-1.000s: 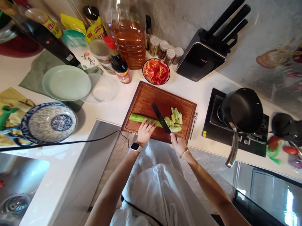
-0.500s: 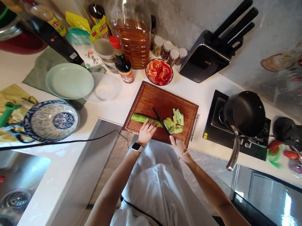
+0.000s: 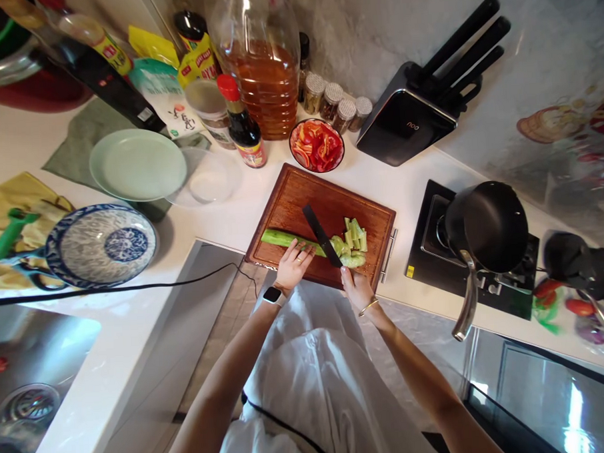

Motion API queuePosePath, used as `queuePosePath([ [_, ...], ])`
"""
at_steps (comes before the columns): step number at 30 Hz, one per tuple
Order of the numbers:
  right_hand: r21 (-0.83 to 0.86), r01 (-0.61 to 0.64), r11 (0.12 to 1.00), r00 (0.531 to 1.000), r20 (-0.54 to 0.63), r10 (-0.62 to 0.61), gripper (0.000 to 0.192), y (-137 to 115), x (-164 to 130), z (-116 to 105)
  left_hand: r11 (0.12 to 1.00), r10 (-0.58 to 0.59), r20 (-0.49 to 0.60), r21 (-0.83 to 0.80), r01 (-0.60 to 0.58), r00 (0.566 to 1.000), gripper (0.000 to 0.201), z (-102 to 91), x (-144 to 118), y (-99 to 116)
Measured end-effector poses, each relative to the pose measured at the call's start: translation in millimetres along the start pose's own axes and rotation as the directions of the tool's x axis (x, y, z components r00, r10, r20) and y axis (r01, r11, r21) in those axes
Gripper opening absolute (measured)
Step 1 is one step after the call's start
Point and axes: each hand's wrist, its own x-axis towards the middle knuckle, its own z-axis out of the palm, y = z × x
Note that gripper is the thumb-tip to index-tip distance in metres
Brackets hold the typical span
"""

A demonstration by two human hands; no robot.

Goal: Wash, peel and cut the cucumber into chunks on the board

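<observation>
A peeled green cucumber lies across a brown wooden cutting board. My left hand presses on the cucumber near its cut end. My right hand grips the handle of a black knife, its blade resting across the cucumber just right of my left fingers. A small heap of cut cucumber pieces lies to the right of the blade.
Behind the board stand a bowl of sliced red pepper, a sauce bottle, a large oil jug and a black knife block. A black pot sits on the burner at right. Plates and a patterned bowl lie left.
The knife blade rocked down into the cucumber and has come back up to lie flatter across it. My left hand stays on the cucumber.
</observation>
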Motion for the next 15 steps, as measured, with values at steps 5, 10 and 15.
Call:
queuePosePath([
  [5, 0.054, -0.034, 0.998, 0.998, 0.062, 0.031, 0.061, -3.5, -1.9, -4.9, 0.998, -0.025, 0.039, -0.056, 0.028, 0.999, 0.037, 0.1, -0.5, -0.9],
  [10, 0.026, 0.014, 1.0, 0.997, 0.074, -0.016, 0.063, 4.6, -8.4, -8.9, 0.997, -0.024, 0.016, -0.07, 0.025, 1.0, 0.038, 0.9, -1.1, -0.6],
  [15, -0.039, -0.045, 0.998, 0.998, 0.047, 0.047, 0.063, 5.7, 6.9, 16.7, 0.998, -0.03, 0.025, -0.059, 0.032, 0.999, 0.037, 1.4, -1.5, -1.0],
])
